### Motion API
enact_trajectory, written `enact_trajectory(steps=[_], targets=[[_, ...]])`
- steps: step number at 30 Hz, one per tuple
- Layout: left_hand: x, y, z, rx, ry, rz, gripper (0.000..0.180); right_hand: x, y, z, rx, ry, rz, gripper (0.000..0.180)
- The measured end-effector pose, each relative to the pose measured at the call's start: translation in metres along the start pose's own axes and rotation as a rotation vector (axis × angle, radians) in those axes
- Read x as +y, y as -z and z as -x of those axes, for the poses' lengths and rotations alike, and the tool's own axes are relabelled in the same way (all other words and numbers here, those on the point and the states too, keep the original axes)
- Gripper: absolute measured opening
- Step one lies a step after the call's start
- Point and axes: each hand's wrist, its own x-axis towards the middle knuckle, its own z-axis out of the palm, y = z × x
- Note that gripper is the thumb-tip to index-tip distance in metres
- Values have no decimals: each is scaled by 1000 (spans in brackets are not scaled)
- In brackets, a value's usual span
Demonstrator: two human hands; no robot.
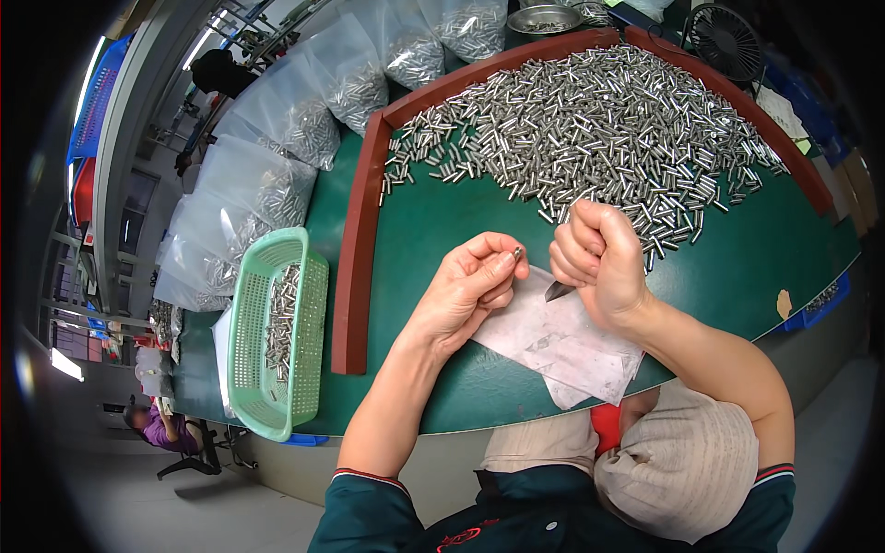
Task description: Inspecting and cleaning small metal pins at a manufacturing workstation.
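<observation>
My left hand is closed in a pinch, with a small shiny metal pin between thumb and forefinger. Close beside it, my right hand is curled into a fist round a dark tool with a pointed, blade-like end; the rest of this tool is hidden by the fingers. Both hands are above a smudged whitish cloth on the green tabletop. Just beyond them spreads a large heap of short cylindrical metal pins.
Red-brown wooden rails border the heap. At the left, a light green basket holds more pins. Clear plastic bags of metal parts line the back left. A black fan stands at the back right. Far left, a person sits on a chair.
</observation>
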Motion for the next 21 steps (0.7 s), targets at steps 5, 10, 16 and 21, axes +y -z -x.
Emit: enact_trajectory(steps=[5, 10, 16, 21], targets=[[9, -12, 6, 97, 38, -518, 12, -1, 2, 0, -10, 38, 3, 37], [-7, -18, 6, 136, -173, -1284, 9, -4, -1, 0, -10, 82, -27, 37], [-12, -19, 5, 164, -259, -1403, 10, 3, 1, 2, -85, 146, 26, 38], [-12, -19, 6, 175, -272, -1407, 10, 6, 1, 0, -102, 155, 20, 39]])
